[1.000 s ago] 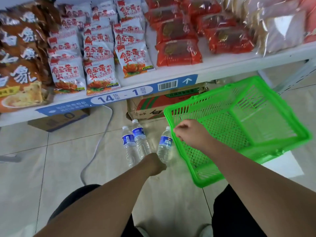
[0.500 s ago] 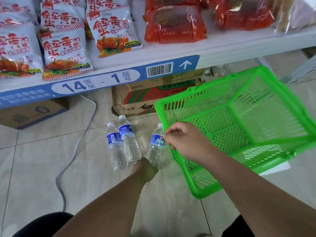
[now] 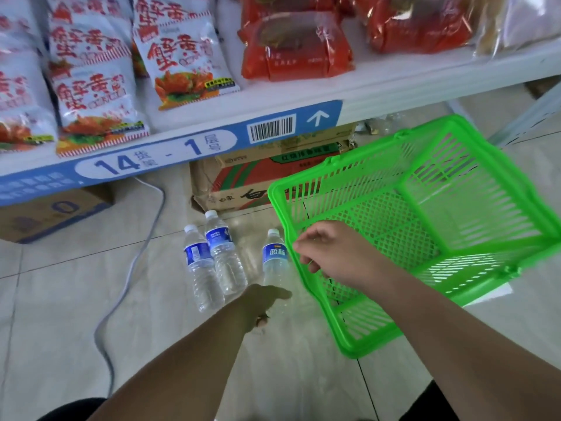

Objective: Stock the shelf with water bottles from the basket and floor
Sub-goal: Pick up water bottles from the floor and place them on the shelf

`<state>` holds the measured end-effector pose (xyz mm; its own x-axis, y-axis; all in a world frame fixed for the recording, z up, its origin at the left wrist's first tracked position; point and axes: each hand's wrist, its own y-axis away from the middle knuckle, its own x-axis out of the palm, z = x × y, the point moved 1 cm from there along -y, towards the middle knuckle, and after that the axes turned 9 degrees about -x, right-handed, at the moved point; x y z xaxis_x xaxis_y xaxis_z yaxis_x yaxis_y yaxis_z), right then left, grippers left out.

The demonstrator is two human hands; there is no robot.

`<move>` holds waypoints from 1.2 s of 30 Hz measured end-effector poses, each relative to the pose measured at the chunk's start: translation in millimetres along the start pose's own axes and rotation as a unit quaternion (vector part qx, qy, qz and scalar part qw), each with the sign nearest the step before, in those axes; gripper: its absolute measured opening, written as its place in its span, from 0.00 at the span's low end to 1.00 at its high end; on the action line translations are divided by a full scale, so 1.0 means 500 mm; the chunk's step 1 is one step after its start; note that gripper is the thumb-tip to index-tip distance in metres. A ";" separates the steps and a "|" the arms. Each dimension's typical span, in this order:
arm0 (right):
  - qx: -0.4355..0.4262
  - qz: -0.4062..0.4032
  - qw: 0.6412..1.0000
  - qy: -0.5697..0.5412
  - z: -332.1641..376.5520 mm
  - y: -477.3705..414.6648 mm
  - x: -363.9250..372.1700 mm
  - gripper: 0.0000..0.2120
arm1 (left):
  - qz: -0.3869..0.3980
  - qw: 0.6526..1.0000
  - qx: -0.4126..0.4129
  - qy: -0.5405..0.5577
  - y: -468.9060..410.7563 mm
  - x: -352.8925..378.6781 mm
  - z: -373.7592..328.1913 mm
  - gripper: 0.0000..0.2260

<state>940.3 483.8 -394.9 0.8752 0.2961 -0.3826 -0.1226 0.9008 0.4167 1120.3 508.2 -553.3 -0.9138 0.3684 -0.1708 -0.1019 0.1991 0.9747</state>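
Lying on the glossy tiled floor (image 3: 76,299) just left of the basket (image 3: 358,347) are three water bottles. The left bottle (image 3: 202,268) and middle bottle (image 3: 224,256) touch side by side. The right bottle (image 3: 274,262) lies apart from them, nearest the basket's left wall. All three point their white caps away from the person, toward the shelf (image 3: 394,92) above and beyond the basket.

They look full, so each is probably fairly heavy for its size. The walls are thin, clear, ribbed plastic that should give under a hard squeeze, and the round bodies would likely roll on such smooth tile. The blue label band looks slick. The ribbed body below the label seems the surest place to grasp, or the stiff neck under the cap.

The left hand (image 3: 261,302) is at the base of the right bottle, left of the basket, thumb stretched toward the basket. Its fingers are tucked out of sight, so I cannot tell whether it grips the bottle. The right hand (image 3: 331,256) curls its fingers over the basket's left rim and holds it. The basket is stiff green plastic lattice, tilted, with nothing visible inside
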 end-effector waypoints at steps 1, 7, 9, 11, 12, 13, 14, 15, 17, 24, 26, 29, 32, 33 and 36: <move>0.001 -0.003 1.000 -0.003 0.003 -0.006 0.001 0.06 | 0.017 0.999 -0.018 0.024 0.022 -0.009 -0.001 0.15; 0.034 0.013 0.999 -0.015 0.011 -0.048 0.022 0.09 | 0.016 0.997 -0.001 0.080 0.121 -0.088 0.022 0.16; 0.044 0.017 0.999 -0.028 0.013 -0.059 0.030 0.10 | -0.002 0.996 0.030 0.088 0.159 -0.110 0.027 0.18; 0.046 0.019 0.998 -0.042 0.016 -0.070 0.039 0.12 | -0.004 0.996 0.053 0.077 0.202 -0.126 0.033 0.17; 0.050 0.014 0.997 -0.052 0.020 -0.076 0.042 0.13 | 0.000 0.996 0.064 0.065 0.225 -0.133 0.037 0.17; 0.057 0.007 0.996 -0.075 0.025 -0.081 0.045 0.13 | 0.005 0.996 0.073 0.050 0.249 -0.138 0.042 0.16; 0.065 0.001 0.992 -0.108 0.032 -0.084 0.047 0.14 | 0.009 0.996 0.082 0.032 0.271 -0.141 0.048 0.15; 0.073 -0.003 0.988 -0.134 0.037 -0.085 0.050 0.15 | 0.016 0.995 0.094 0.019 0.290 -0.142 0.055 0.14; 0.076 -0.009 0.990 -0.117 0.043 -0.086 0.050 0.19 | 0.028 0.991 0.128 0.012 0.322 -0.138 0.071 0.15; 0.107 0.032 0.969 -0.222 0.057 -0.065 0.024 0.31 | -0.056 0.968 0.240 -0.034 0.349 -0.101 0.051 0.18; 0.094 0.015 0.969 -0.228 0.062 -0.059 0.017 0.32 | -0.088 0.958 0.265 -0.063 0.341 -0.087 0.035 0.21; 0.054 -0.021 0.973 -0.221 0.061 -0.050 -0.002 0.31 | -0.121 0.942 0.286 -0.125 0.325 -0.071 0.018 0.26; -0.015 -0.019 0.987 -0.159 0.067 -0.040 -0.021 0.32 | -0.116 0.935 0.310 -0.129 0.317 -0.057 -0.010 0.24; -0.034 -0.010 0.989 -0.145 0.072 -0.035 -0.025 0.33 | -0.106 0.934 0.324 -0.105 0.318 -0.053 -0.020 0.23; -0.055 -0.003 0.989 -0.138 0.093 -0.017 -0.041 0.37 | -0.102 0.926 0.357 -0.066 0.326 -0.052 -0.045 0.22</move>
<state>945.1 455.2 -352.5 0.9685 0.2065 -0.1393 -0.1538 0.9356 0.3178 1118.7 510.9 -386.7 -0.8435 0.3550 -0.4031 0.0617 0.8095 0.5839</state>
